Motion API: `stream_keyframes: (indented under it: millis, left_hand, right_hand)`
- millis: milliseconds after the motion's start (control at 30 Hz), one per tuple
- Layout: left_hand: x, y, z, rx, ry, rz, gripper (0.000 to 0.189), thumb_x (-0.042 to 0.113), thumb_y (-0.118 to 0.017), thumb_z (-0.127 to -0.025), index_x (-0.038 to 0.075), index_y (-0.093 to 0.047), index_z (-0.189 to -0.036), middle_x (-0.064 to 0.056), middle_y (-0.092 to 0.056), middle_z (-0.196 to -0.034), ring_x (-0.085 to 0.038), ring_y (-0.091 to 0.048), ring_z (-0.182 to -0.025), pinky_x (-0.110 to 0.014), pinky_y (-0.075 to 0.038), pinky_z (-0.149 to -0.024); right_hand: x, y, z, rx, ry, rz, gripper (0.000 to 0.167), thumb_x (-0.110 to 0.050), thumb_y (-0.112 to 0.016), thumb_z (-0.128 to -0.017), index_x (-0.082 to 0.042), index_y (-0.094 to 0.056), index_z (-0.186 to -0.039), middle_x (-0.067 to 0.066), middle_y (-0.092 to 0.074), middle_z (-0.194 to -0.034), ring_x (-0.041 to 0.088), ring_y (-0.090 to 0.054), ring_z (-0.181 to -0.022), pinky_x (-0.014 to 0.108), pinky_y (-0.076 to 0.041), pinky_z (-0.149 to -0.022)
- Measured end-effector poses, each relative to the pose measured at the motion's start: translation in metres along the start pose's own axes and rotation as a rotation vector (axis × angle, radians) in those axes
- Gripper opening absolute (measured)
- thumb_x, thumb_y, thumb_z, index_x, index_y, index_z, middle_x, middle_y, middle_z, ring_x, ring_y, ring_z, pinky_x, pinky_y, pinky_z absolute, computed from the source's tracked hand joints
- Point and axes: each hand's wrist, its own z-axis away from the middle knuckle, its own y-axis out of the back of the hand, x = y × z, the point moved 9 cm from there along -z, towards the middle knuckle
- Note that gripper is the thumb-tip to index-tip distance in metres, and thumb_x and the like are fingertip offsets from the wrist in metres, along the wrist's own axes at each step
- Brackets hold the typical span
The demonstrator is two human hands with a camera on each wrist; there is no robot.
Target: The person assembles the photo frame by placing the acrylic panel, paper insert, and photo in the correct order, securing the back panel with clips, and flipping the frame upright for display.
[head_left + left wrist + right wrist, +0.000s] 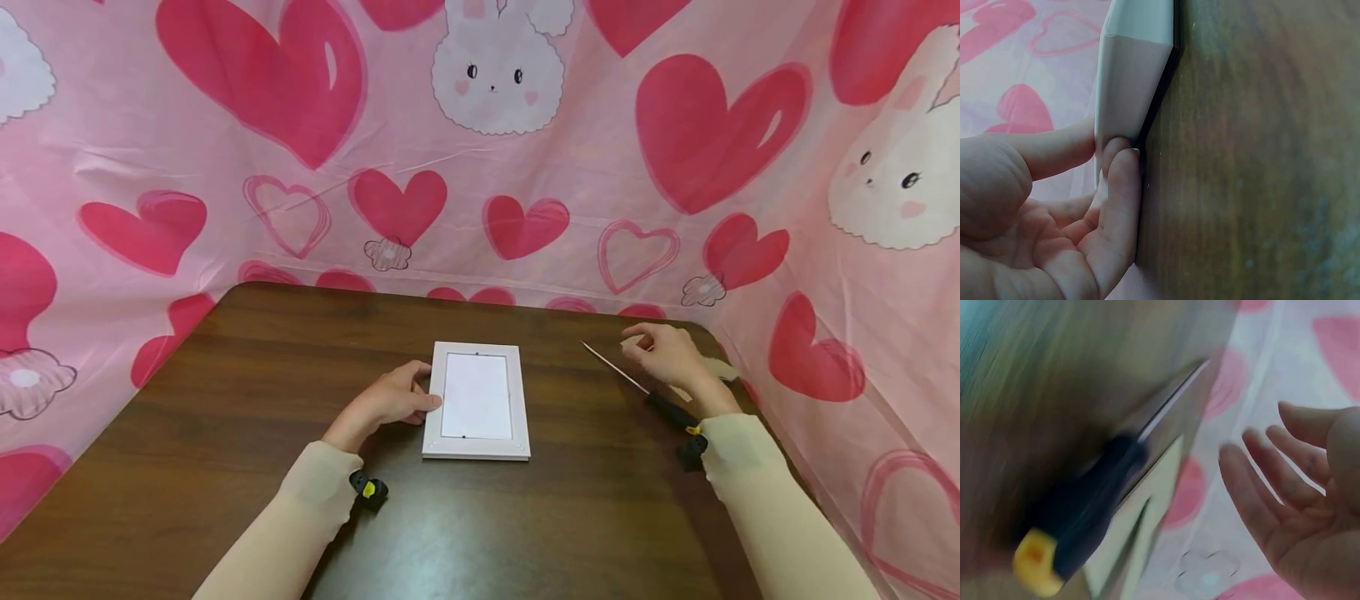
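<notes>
A white picture frame point(476, 448) lies flat on the dark wooden table, with a white sheet point(477, 396) inside its border and small dark tabs along the inner edge. My left hand point(393, 393) grips the frame's left side. In the left wrist view its thumb presses the top edge while the curled fingers point(1124, 181) bear on the side wall. Over at the right, my right hand point(663, 354) hovers with loosely bent fingers, holding nothing. Beneath it lies a screwdriver point(670, 410) with a black handle, yellow at the end. A flat beige piece point(1125, 544) lies beside it, partly hidden by the hand.
The brown wooden table point(337, 333) has rounded far corners. A pink cloth point(465, 208) printed with hearts and rabbits hangs behind it and along the sides. Each wrist carries a small black camera point(368, 490).
</notes>
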Motion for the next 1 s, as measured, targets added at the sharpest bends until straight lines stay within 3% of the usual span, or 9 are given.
stream_keyframes:
  millis: [133,433,800,1000]
  left_hand:
    - [0.0,0.0,0.0,0.0,0.0,0.005,0.069,0.018,-0.08,-0.097,0.003,-0.044,-0.155,-0.015,-0.062,-0.099,-0.025,-0.068,-0.085,-0.037,-0.064,-0.083]
    - [0.001,-0.001,0.0,-0.004,-0.012,0.014,0.068,0.017,-0.079,-0.098,0.002,-0.044,-0.154,-0.015,-0.062,-0.097,-0.024,-0.068,-0.084,-0.037,-0.064,-0.081]
    - [0.0,-0.001,-0.002,-0.002,-0.008,0.013,0.068,0.017,-0.079,-0.098,0.003,-0.045,-0.154,-0.015,-0.062,-0.097,-0.024,-0.068,-0.084,-0.036,-0.064,-0.081]
    - [0.001,-0.001,0.0,-0.009,-0.009,0.004,0.067,0.018,-0.077,-0.099,0.003,-0.043,-0.156,-0.015,-0.064,-0.098,-0.024,-0.068,-0.086,-0.038,-0.064,-0.083]
  right_hand:
    - [0.033,0.013,-0.001,0.075,-0.019,0.111,0.037,-0.021,-0.069,-0.102,0.004,-0.068,-0.131,0.028,-0.074,-0.113,0.046,-0.069,-0.104,0.06,-0.056,-0.088]
    - [0.098,0.013,0.002,0.068,-0.106,0.2,0.055,-0.027,-0.064,-0.102,0.016,-0.058,-0.135,0.042,-0.061,-0.129,0.06,-0.053,-0.122,0.07,-0.041,-0.106]
    - [0.126,-0.003,0.01,-0.041,-0.189,0.268,0.072,-0.037,-0.055,-0.106,0.021,-0.041,-0.147,0.049,-0.042,-0.144,0.065,-0.037,-0.135,0.075,-0.03,-0.114]
    - [0.136,-0.011,0.008,-0.092,-0.234,0.292,0.074,-0.037,-0.049,-0.107,0.023,-0.038,-0.147,0.049,-0.042,-0.143,0.065,-0.038,-0.133,0.074,-0.03,-0.115]
